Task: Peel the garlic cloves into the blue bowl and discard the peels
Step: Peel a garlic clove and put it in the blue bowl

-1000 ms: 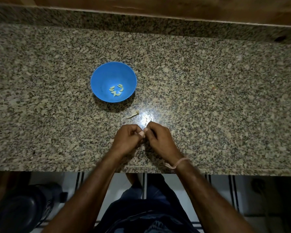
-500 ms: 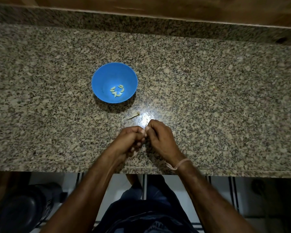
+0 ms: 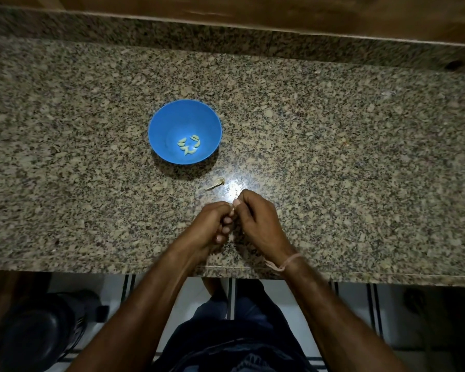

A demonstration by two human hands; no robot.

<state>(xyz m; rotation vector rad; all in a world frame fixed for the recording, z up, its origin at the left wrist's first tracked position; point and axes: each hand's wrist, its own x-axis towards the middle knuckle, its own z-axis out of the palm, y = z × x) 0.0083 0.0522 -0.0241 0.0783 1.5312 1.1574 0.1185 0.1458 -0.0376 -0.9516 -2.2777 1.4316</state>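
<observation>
**Clove pinched between two hands, just short of the bowl**

The garlic clove (image 3: 232,209) was only a pale sliver showing where the fingertips of both hands met, low over the near part of the bench (image 3: 360,162). The left hand (image 3: 212,224) was curled narrow, thumb and forefinger closed on the clove, the other fingers folded under. The right hand (image 3: 255,218) was likewise closed down, its fingertips meeting the same spot, seemingly picking at the skin; how much skin remained could not be told, as the hands covered most of it.

A clove of this kind was judged light, firm and slick once bared, with a papery, brittle skin that tears in flakes. The sound hold would be across its flat sides with one hand while the other nipped the skin at the tip or root end; squeezed hard along its length, it could shoot out.

Just beyond the hands, apart from them, a scrap of peel (image 3: 215,183) lay on the bench beside a bright glare. Further back and to the left stood the blue bowl (image 3: 161,122), with several peeled cloves (image 3: 189,145) clustered at its bottom. The peel was not yet discarded.
</observation>
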